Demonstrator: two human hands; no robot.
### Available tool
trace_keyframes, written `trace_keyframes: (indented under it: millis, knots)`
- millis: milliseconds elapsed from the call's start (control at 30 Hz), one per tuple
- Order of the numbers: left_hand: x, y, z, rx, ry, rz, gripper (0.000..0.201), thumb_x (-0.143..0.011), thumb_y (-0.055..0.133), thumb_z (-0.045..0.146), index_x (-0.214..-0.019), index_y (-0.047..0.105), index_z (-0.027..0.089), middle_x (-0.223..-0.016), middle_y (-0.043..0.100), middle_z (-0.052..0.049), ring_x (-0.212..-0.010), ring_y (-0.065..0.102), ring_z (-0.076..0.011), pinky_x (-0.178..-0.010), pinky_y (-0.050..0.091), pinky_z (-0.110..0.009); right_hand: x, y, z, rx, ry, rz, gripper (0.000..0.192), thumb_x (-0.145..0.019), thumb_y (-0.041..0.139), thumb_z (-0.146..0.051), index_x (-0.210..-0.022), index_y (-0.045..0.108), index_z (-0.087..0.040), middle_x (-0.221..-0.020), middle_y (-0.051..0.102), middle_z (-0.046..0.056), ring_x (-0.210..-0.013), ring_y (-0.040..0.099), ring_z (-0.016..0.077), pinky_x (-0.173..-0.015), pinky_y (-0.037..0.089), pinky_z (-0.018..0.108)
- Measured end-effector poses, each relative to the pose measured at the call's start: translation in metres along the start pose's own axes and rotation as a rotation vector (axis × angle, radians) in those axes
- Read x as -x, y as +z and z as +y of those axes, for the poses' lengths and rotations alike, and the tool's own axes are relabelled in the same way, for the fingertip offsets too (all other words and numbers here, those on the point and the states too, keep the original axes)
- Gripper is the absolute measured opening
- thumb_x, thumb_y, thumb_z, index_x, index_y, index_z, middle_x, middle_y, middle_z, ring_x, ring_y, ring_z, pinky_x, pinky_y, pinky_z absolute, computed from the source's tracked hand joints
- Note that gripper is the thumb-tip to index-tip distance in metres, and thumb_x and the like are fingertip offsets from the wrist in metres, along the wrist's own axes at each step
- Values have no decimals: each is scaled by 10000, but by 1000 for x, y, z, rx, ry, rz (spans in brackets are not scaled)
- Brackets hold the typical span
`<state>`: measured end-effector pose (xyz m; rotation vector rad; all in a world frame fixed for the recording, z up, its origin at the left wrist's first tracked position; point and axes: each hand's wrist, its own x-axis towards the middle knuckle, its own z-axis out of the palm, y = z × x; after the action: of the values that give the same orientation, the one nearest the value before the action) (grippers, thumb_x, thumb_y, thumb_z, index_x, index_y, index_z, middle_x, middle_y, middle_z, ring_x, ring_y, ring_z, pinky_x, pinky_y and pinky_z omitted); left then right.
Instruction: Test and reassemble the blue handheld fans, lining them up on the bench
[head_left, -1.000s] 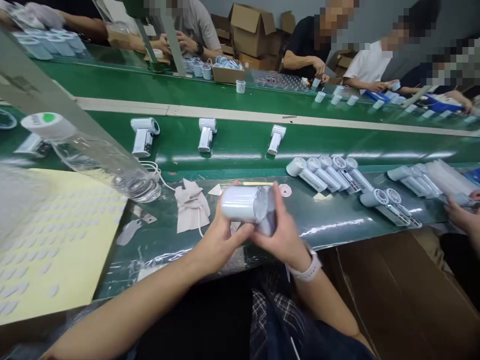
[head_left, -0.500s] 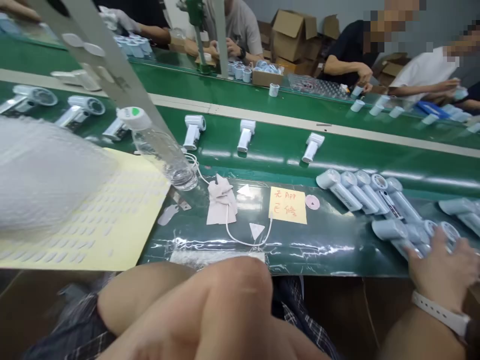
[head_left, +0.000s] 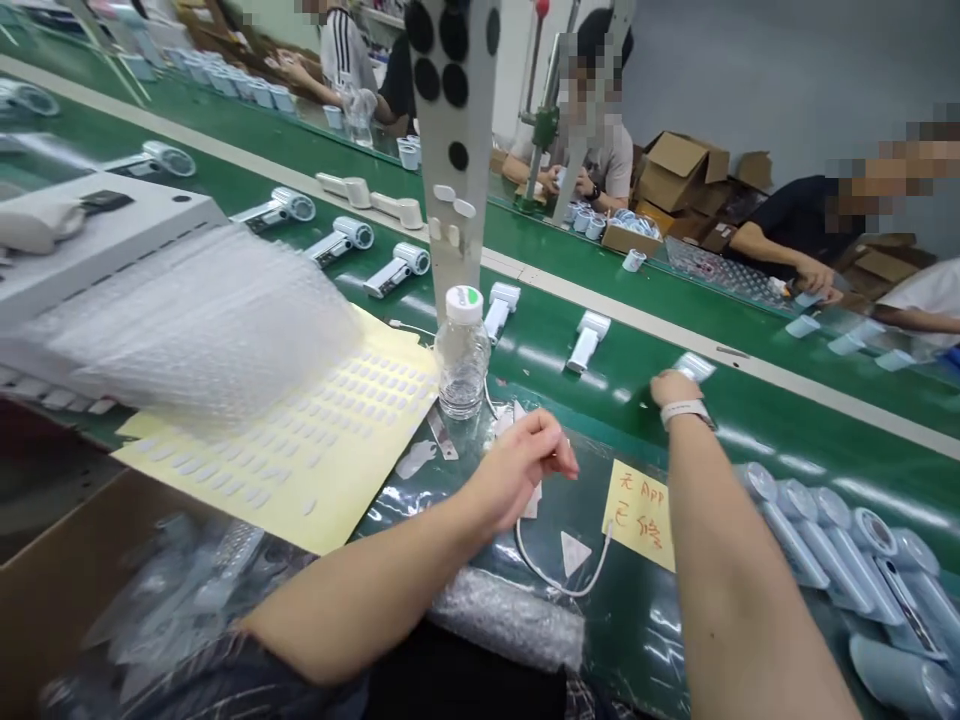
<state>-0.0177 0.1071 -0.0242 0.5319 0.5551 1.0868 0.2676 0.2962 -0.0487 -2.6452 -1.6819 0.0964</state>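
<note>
My right hand (head_left: 673, 388) reaches onto the green belt, its fingers closed around a pale blue hair-dryer-shaped device (head_left: 694, 367). The hand partly covers the device's handle. My left hand (head_left: 531, 462) hovers over the front ledge with fingers curled together, and nothing shows in them. Under it lie a crumpled pale paper (head_left: 531, 500) and a white cable (head_left: 551, 585). A yellow note (head_left: 637, 515) with red handwriting is between my two arms. More such devices stand on the belt, one (head_left: 589, 342) left of my right hand.
A row of devices (head_left: 832, 545) lies at the right ledge. A clear bottle (head_left: 463, 365) stands by a metal post (head_left: 457, 150). Left are a yellow sticker sheet (head_left: 300, 480), bubble wrap (head_left: 217, 320) and a white box (head_left: 112, 230). Co-workers sit across the belt.
My right hand has left the devices on the right ledge and moved onto the belt, gripping a device there. My left hand now shows above the ledge. The view has swung left.
</note>
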Motion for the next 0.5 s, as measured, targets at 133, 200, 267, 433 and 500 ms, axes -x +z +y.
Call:
trace_keyframes:
  millis: [133,200,267,433,500]
  knots:
    - [-18,-1,-20,15,-166,-24,532,-624,963,515,-852,635,164,-827,680,-51,-748,643,-168,-638,500,-278,21,27,-85,-71,6,6,482,-1032,633,-558,-1333,657,-183,-1396,648,125,-1266,635,297,-1087,521,545]
    - [-15,-4,-26,8,-211,-81,490,-678,943,474,-910,658,151,-891,704,-82,-820,661,-195,-680,517,-304,34,28,-107,-115,-16,20,534,-1015,624,-577,-1365,639,-174,-1438,613,156,-1311,593,326,-1102,486,557]
    - [-17,-8,-28,39,-200,32,340,-779,881,369,-909,662,143,-913,711,-94,-838,664,-194,-740,530,-324,46,18,-109,-161,-86,5,477,-981,646,-496,-1295,687,-139,-1366,648,191,-1291,586,356,-1076,475,527]
    - [-34,-15,-33,146,-147,288,212,-956,733,363,-1034,699,169,-1244,732,-148,-1187,692,-235,-1129,485,-379,110,-11,-59,-336,-387,-121,354,-937,540,-423,-977,792,-178,-982,754,108,-959,691,306,-835,517,384]
    - [-37,-13,-36,202,-126,296,330,-965,723,489,-1077,723,179,-1304,724,-149,-1308,651,-258,-1208,436,-384,155,-12,-35,-400,-478,-125,385,-893,590,-484,-1054,799,-204,-1159,750,107,-1051,690,321,-901,527,402]
